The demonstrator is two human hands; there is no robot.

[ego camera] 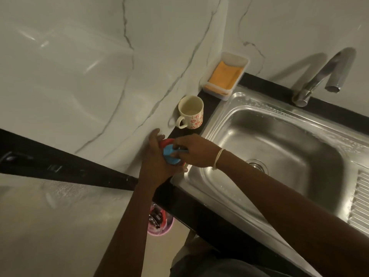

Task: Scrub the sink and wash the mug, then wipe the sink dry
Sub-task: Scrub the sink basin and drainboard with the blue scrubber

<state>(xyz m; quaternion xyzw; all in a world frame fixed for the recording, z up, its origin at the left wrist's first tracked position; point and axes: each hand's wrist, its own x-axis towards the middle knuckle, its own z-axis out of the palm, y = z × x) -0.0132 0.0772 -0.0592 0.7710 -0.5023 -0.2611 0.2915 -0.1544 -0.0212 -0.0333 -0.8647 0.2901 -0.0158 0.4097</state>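
A steel sink [225, 198] fills the right side, its basin wet with soap film along the far rim. A cream mug [191, 111] with red flower print stands upright on the black counter left of the sink, handle toward me. My left hand [157, 164] cups a small round red tub [167, 142] with a blue disc [169, 156] in it, at the sink's near-left corner. My right hand [196, 151] reaches across from the right, and its fingertips pinch at the blue disc. Much of the tub is hidden by both hands.
A clear plastic tray [236, 62] holding an orange cloth [225, 76] sits on the counter's back corner against the marble wall. A chrome faucet [323, 74] arches over the basin's far side. The drain [257, 164] is mid-basin. A pink bin [159, 221] stands on the floor below.
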